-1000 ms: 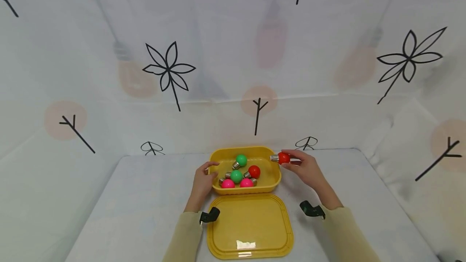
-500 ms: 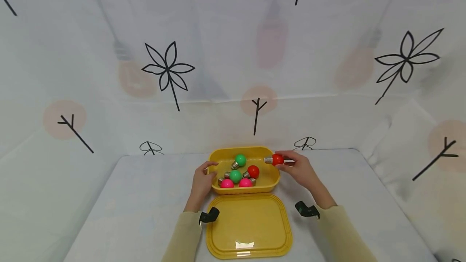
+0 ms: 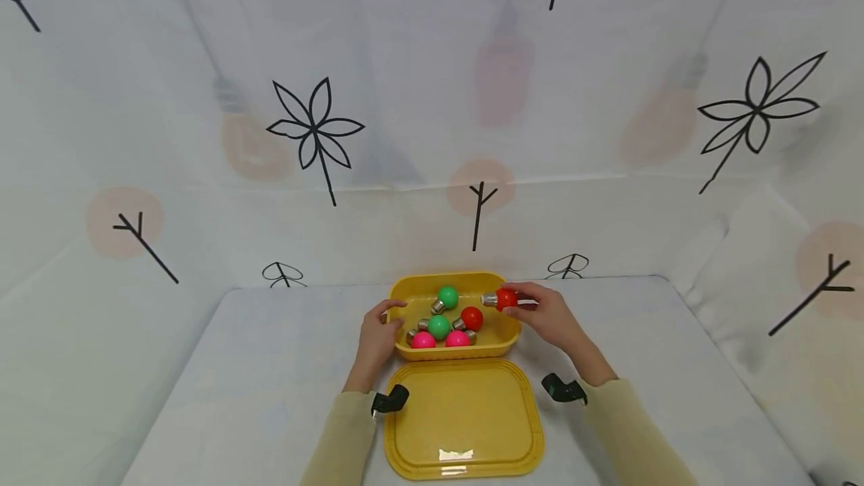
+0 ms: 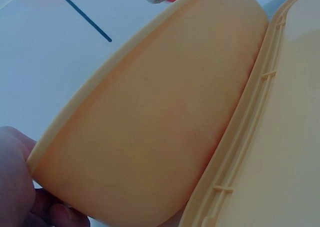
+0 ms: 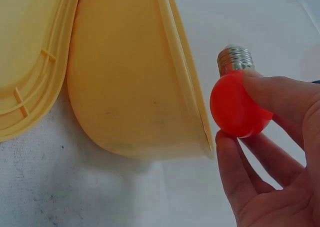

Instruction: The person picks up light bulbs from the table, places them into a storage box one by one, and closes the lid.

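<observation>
My right hand (image 3: 548,318) pinches a red light bulb (image 5: 235,102) between thumb and fingers, its metal screw base pointing left. In the head view this bulb overlaps the right part of a yellow plastic bin (image 3: 398,352). My left hand (image 3: 374,336) grips the bin's left end, thumb and fingers at the rim; the left wrist view shows the hand at the bin's corner (image 4: 37,162). Inside the bin lie two green bulbs (image 3: 439,327), another red bulb (image 3: 472,318) and two pink bulbs (image 3: 423,340), all with metal screw bases.
A flat yellow lid (image 3: 466,418) lies on the white-covered table (image 3: 270,396), just in front of the bin. Behind the table hangs a white cloth (image 3: 405,96) printed with leaves and bulbs. A black wrist camera (image 3: 563,388) sits on each wrist.
My right hand has moved left with the red bulb, from the bin's right edge to over its right part. My left hand stays at the bin's left end.
</observation>
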Motion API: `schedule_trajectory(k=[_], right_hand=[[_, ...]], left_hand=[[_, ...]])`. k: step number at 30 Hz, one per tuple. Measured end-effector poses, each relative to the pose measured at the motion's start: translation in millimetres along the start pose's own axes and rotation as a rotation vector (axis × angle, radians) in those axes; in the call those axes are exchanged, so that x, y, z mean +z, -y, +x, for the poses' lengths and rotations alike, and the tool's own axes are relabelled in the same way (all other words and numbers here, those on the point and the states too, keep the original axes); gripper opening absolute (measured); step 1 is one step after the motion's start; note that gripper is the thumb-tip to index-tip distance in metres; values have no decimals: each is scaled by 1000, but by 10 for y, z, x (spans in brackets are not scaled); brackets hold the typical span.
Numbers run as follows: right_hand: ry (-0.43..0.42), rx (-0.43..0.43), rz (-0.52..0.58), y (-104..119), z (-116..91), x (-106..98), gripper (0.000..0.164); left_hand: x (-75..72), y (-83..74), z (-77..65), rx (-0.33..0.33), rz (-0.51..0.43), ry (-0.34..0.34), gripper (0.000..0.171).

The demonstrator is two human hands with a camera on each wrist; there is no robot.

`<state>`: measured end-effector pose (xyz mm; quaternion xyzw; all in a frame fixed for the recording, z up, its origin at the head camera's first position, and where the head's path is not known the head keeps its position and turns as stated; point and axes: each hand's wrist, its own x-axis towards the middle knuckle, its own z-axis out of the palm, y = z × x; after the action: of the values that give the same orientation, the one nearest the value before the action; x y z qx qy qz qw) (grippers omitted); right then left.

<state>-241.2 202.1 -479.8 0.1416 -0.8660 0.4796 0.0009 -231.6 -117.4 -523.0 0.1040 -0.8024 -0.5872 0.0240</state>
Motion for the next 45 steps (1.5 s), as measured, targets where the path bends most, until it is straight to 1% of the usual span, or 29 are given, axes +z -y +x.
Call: schedule_trajectory(k=[6, 14, 26, 29, 32, 40, 45], right_hand=[[30, -12, -14, -12, 15, 20, 45], [46, -21, -37, 41, 37, 9, 43], [75, -6, -44, 66, 157, 4, 44], [81, 3, -38, 58, 192, 17, 44], [91, -7, -47, 65, 224, 31, 44], [115, -16, -74, 146, 304, 57, 43], [139, 0, -81, 148, 374, 68, 44]], left_hand=[[12, -8, 2, 3, -5, -1, 28], [15, -23, 0, -8, -1, -7, 28], [13, -15, -8, -14, 8, -8, 28], [12, -17, -10, -10, 6, -9, 28], [11, -16, -11, -7, -1, -10, 27], [15, -8, -5, 3, 4, -14, 28], [9, 11, 0, 33, 14, -9, 28]])
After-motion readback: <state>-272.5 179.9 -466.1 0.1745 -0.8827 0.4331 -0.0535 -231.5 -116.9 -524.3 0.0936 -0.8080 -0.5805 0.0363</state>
